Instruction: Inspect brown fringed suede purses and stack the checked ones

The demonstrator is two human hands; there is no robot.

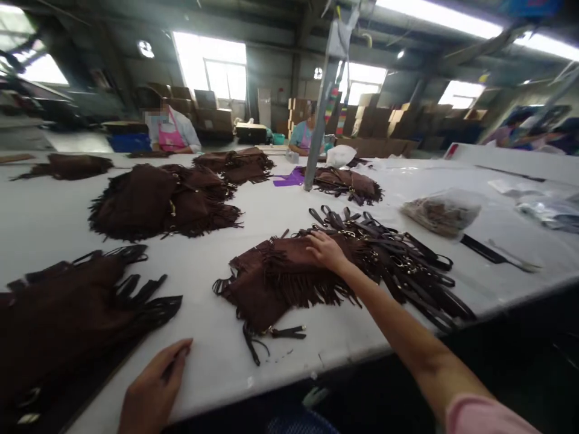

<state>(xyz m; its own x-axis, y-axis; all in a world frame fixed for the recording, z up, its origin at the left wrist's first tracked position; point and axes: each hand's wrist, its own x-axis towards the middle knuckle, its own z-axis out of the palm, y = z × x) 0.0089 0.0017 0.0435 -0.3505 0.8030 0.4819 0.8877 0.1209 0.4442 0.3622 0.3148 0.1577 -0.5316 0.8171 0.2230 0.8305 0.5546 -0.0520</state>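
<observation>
My right hand (324,250) lies on a brown fringed piece (298,259), fingers spread, at the middle of the table. Another part of the brown goods (260,298), with black straps hanging off, spreads toward the near edge. My left hand (156,383) is at the front edge, fingers curled and closed together; a dark spot shows between them, too small to name. Left of it lies a large dark brown fringed pile (67,319). Beside my right forearm is a heap of black straps with metal clips (407,271).
Brown fringed bags (149,202) lie farther back, with more (348,182) by a grey post (316,120). A clear bag (441,212) and a black-handled tool (482,248) are on the right. Two people in pink aprons (172,132) are across the white table (190,265).
</observation>
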